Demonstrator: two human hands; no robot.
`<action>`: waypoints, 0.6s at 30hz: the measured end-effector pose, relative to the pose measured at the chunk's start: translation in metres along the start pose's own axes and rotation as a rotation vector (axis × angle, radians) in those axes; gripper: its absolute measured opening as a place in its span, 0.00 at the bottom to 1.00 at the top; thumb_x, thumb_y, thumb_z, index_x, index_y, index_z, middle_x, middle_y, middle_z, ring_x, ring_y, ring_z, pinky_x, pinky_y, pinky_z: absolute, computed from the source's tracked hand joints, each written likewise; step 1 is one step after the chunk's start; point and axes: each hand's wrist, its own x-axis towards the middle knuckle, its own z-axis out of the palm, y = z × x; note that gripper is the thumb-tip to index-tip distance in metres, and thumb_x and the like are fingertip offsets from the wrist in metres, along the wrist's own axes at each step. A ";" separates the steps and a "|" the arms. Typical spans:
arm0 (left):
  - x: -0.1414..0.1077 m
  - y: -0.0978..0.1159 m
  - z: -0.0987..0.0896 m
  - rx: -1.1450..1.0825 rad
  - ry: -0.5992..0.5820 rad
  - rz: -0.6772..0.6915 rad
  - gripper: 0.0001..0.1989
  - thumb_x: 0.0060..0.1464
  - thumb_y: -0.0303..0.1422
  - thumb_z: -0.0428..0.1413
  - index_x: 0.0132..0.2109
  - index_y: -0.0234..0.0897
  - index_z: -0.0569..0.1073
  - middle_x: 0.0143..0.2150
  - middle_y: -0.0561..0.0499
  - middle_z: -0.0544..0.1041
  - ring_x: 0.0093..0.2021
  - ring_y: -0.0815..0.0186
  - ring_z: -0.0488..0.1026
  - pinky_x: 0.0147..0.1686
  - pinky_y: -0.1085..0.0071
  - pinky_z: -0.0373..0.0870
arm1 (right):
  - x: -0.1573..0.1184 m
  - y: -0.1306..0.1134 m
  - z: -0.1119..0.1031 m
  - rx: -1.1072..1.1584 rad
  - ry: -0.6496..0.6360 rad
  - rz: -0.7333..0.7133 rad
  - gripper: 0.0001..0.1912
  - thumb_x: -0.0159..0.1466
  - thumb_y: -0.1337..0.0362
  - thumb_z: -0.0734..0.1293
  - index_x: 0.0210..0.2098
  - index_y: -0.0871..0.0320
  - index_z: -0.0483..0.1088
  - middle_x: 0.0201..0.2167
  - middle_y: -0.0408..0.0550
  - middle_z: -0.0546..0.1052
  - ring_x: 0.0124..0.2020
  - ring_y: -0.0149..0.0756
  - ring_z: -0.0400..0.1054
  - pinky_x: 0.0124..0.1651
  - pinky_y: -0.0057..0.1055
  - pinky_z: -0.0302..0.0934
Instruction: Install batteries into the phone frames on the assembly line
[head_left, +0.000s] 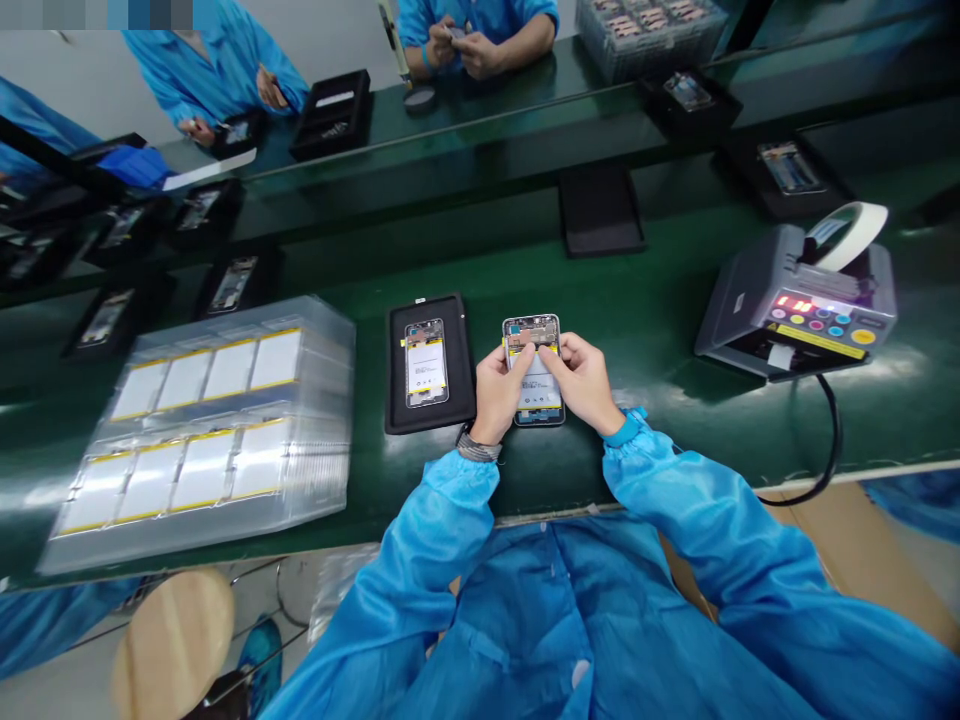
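Note:
An opened smartphone (540, 400) lies on the green bench in front of me, its white battery and the circuit board above it exposed. My left hand (496, 393) grips its left edge, with the thumb pressed near the battery's top. From the other side, my right hand (589, 385) holds the right edge, its thumb also on the upper end of the battery. Just left of my hands, a second opened phone (426, 365) with a white battery rests in a black tray (397, 415).
Stacked clear plastic trays (326, 400) of white batteries stand at the left. A grey tape dispenser (750, 290) with a lit display is at the right. Behind is a flat black tray (600, 210). Across the bench, co-workers in blue handle parts; a wooden stool (176, 640) stands below.

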 end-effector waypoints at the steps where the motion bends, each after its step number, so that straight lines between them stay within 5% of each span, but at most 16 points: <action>1: -0.001 -0.001 0.000 -0.006 0.015 0.001 0.20 0.47 0.45 0.70 0.41 0.34 0.82 0.38 0.48 0.83 0.35 0.66 0.77 0.36 0.72 0.73 | 0.000 0.001 0.000 -0.006 0.005 -0.006 0.22 0.60 0.42 0.73 0.35 0.54 0.68 0.25 0.42 0.71 0.26 0.34 0.64 0.29 0.31 0.61; 18: -0.006 -0.004 0.002 0.078 0.088 0.037 0.18 0.48 0.44 0.70 0.38 0.33 0.82 0.33 0.49 0.81 0.30 0.67 0.75 0.31 0.73 0.71 | 0.002 0.003 -0.005 -0.073 0.003 -0.018 0.23 0.60 0.42 0.73 0.31 0.55 0.69 0.24 0.43 0.73 0.24 0.33 0.63 0.26 0.31 0.58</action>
